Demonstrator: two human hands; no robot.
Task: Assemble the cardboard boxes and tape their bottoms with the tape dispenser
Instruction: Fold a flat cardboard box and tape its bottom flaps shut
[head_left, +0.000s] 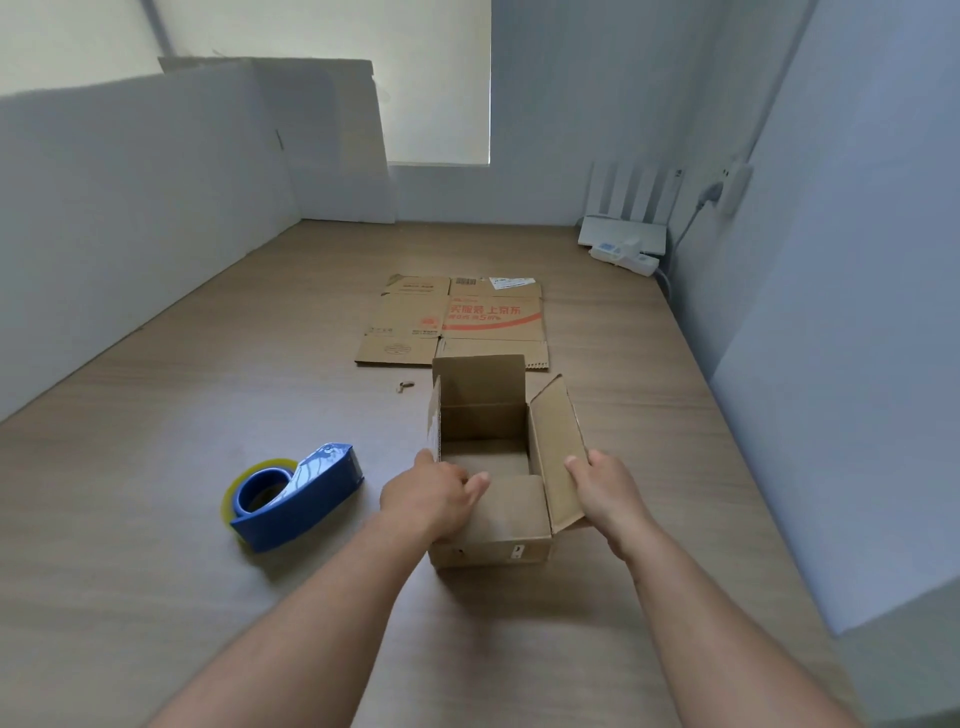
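a small box (493, 553) stands upright on the wooden table (208, 597), its top open. its far flap (480, 376) stands up and its right flap (563, 447) leans outward. its near flap (511, 506) is folded down into the opening.

the left hand (431, 493) is at the box's left side. its thumb lies against the outside of the left wall and its fingers curl over onto the near flap. the right hand (605, 488) pinches the right flap, with the thumb on the flap's inner face and the fingers behind it, out of sight.

the blue tape dispenser (296, 493) lies on its side to the left of the box, apart from it, with a roll of clear yellowish tape in it. beyond the box a flat box (457, 325) with red print lies unfolded on the table, its near edge just behind the far flap. a small scrap (405, 386) lies just left of the box's far corner. far beyond the box to the right, a white router (623, 228) and a power strip (628, 254) sit in the corner. white boards (322, 140) lean against the wall far beyond it to the left.
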